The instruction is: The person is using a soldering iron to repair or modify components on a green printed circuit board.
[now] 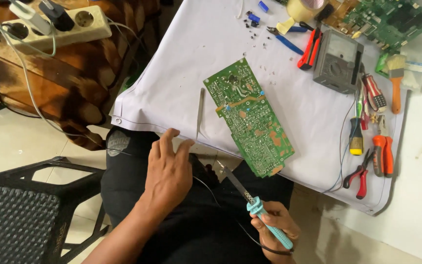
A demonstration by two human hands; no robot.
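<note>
A green circuit board (250,115) lies solder side up on a white cloth (191,58). My right hand (275,226) grips a soldering iron (250,198) by its turquoise handle; the metal tip points up-left, just short of the board's near corner. My left hand (168,168) hovers over my dark-clothed lap with fingers spread, holding nothing. Metal tweezers (200,110) lie on the cloth just beyond its fingertips, left of the board.
A grey multimeter (337,60), a paintbrush (396,83), screwdrivers (356,134), red-handled pliers (360,175) and cutters (286,38) lie at the cloth's right and far side. Another green board (391,19) sits at top right. A power strip (59,24) rests top left, a black stool (25,215) bottom left.
</note>
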